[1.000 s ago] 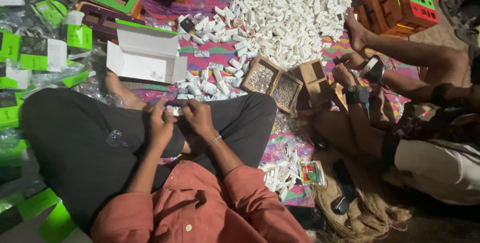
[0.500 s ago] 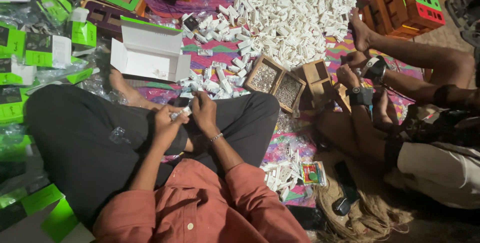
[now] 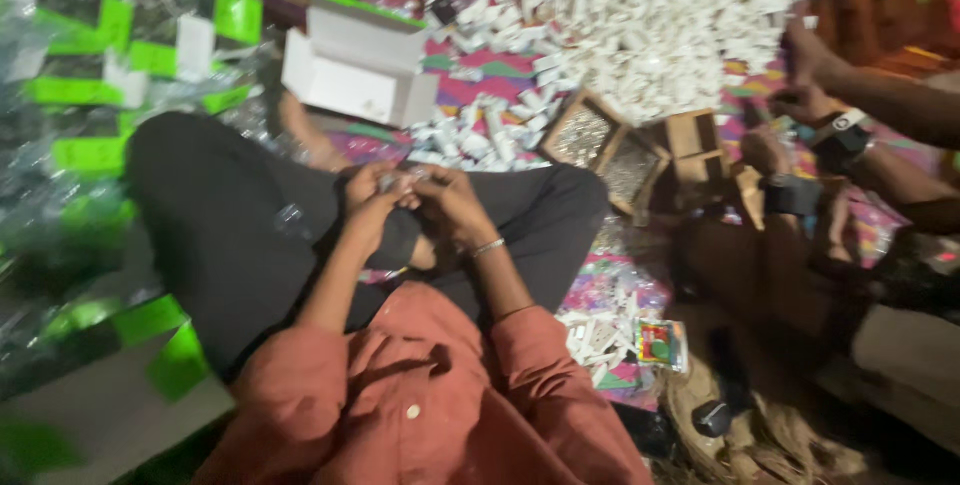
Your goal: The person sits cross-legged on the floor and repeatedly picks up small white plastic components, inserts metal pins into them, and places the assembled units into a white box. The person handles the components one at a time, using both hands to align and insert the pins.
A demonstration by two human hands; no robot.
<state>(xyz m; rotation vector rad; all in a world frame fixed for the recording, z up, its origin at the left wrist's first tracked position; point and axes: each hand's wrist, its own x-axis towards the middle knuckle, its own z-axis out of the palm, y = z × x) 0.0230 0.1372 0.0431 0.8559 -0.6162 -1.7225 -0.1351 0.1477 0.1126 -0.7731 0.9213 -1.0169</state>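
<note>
— Since half a second ago, what has moved?

— Mostly the view: it has swung and blurred, so the open white box (image 3: 360,70) now sits farther left in the picture. Both hands stayed together over the crossed legs.

— Where are the hands exactly?

— Left hand (image 3: 368,203) and right hand (image 3: 448,200) meet above the lap, fingertips touching, near the middle of the scene.

— Do the fingers hold anything?

— They pinch inward around a small pale piece (image 3: 405,183) between them. Blur hides its shape, so how firmly each hand grips it cannot be told. The fingers stand narrow, curled toward each other.

— What lies around them?

— Far from the lap, a big heap of small white pieces (image 3: 660,15) spreads over a patterned cloth (image 3: 480,75). Looser ones (image 3: 470,135) trail nearer, just right of the box. Two wooden trays (image 3: 605,145) of fine bits sit right of those, beside the knee.

— And on the left?

— Green and white cartons (image 3: 100,85) in clear wrap.

— Anyone else?

— Another person's hands (image 3: 800,95), wearing a wristwatch, work at the right by small wooden crates (image 3: 695,140). A few white pieces and a colourful packet (image 3: 662,342) lie near, right of the orange shirt.
</note>
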